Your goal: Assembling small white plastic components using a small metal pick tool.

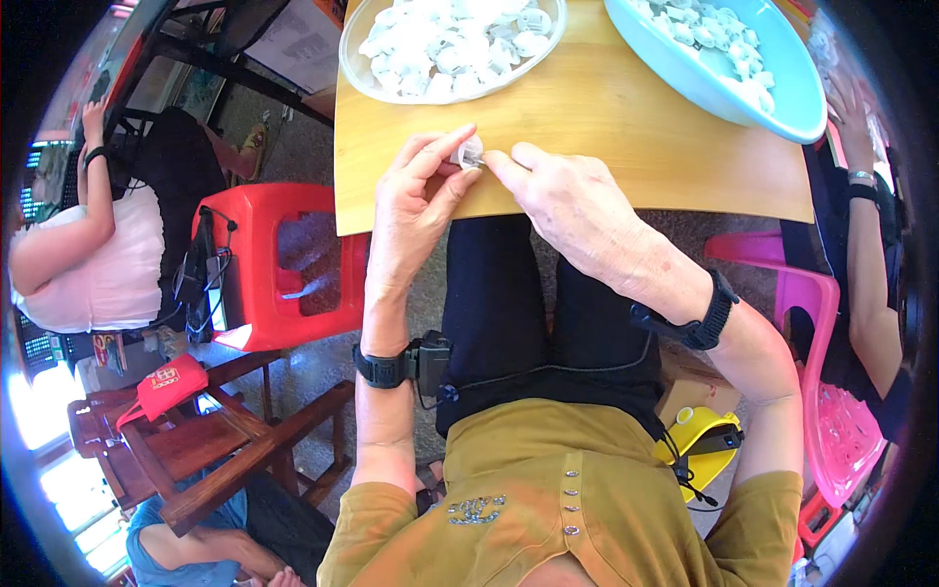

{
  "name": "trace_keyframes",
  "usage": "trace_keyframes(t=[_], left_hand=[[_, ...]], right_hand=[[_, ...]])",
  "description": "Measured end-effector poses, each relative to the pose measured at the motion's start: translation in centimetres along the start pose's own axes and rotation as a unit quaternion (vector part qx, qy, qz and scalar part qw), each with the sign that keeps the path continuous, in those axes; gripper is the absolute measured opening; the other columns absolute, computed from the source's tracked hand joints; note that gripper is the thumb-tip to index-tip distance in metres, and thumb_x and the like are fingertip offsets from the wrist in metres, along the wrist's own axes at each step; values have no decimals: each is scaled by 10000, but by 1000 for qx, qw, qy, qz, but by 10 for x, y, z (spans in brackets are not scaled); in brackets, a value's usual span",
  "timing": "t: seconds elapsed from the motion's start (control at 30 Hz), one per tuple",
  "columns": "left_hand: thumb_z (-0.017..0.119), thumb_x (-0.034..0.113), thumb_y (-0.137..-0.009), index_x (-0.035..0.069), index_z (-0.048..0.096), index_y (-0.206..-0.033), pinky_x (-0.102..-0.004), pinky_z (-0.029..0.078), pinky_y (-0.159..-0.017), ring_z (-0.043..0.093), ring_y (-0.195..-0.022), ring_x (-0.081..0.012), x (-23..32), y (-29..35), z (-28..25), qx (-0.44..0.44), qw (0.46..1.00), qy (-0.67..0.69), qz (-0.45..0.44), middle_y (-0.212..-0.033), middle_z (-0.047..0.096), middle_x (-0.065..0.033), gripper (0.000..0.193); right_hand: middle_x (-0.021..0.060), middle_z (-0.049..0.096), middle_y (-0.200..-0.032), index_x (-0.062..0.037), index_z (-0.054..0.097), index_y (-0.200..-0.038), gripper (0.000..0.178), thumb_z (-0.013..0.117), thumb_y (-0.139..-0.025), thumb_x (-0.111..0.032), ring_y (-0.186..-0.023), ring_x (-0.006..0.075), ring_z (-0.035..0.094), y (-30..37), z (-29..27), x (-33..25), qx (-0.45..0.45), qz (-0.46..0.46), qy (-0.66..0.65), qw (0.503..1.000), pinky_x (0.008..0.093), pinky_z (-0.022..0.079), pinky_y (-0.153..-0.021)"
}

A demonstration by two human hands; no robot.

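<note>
Between thumb and fingers, my left hand [419,186] grips a small white translucent plastic piece [469,152], held above the table's near edge. My right hand [572,201] comes in from the right with its fingertips pinched against that piece. Something small and metallic seems to sit between the fingertips, too small to make out. Beyond my hands stands a clear bowl [465,100] full of similar white pieces [445,44]. At the far right is a light blue basin [797,103] holding more white pieces [719,39].
The yellow wooden table [685,176] ends just before my lap. A red plastic stool [259,264] is at my left, with a wooden chair [235,430] nearer. A pink chair [822,342] stands at my right. Other people sit on both sides. A yellow object [699,440] lies below my right arm.
</note>
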State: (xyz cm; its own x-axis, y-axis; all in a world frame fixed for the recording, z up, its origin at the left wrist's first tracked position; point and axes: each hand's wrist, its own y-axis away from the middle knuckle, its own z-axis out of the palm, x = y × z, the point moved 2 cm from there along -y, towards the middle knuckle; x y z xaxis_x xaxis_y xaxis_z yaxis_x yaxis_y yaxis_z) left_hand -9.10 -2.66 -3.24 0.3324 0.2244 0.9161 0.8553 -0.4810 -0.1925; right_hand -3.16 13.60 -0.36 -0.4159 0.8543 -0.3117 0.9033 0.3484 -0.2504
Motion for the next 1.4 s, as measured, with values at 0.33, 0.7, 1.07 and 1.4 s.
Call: trace_keyframes(t=[0.33,0.7,1.07,1.4], left_hand=[[622,-44,-847,22,570,-1255,-173,430,-752,516,-815,-57,3,1,0,2,1000,5,-12,-1040,496,-20,416],[651,-35,-818,49,598,-1226,-203,466,-735,565,-803,-85,0,1,1,18,1000,-2,1,-1022,549,-43,420],[672,-34,-788,59,622,-1188,-241,498,-720,593,-801,-135,1,1,3,46,999,3,21,-986,588,-70,414],[671,-27,-788,54,623,-1180,-254,514,-720,604,-827,-159,6,3,2,44,999,-8,4,-985,580,-86,403]], right_hand=[[136,571,-836,4,520,-957,183,559,-782,-30,-759,301,634,-1,-1,1,-27,36,-39,998,376,519,-654],[115,549,-786,13,569,-883,149,570,-767,-81,-708,241,615,-3,-4,-17,-18,5,107,994,331,512,-642],[56,506,-798,7,527,-1132,408,583,-739,-88,-693,162,581,-7,-3,-20,-75,-1,224,972,264,501,-586],[119,528,-781,58,535,-1006,278,560,-759,-66,-661,191,583,-7,-7,-27,-59,-50,247,966,278,503,-537]])
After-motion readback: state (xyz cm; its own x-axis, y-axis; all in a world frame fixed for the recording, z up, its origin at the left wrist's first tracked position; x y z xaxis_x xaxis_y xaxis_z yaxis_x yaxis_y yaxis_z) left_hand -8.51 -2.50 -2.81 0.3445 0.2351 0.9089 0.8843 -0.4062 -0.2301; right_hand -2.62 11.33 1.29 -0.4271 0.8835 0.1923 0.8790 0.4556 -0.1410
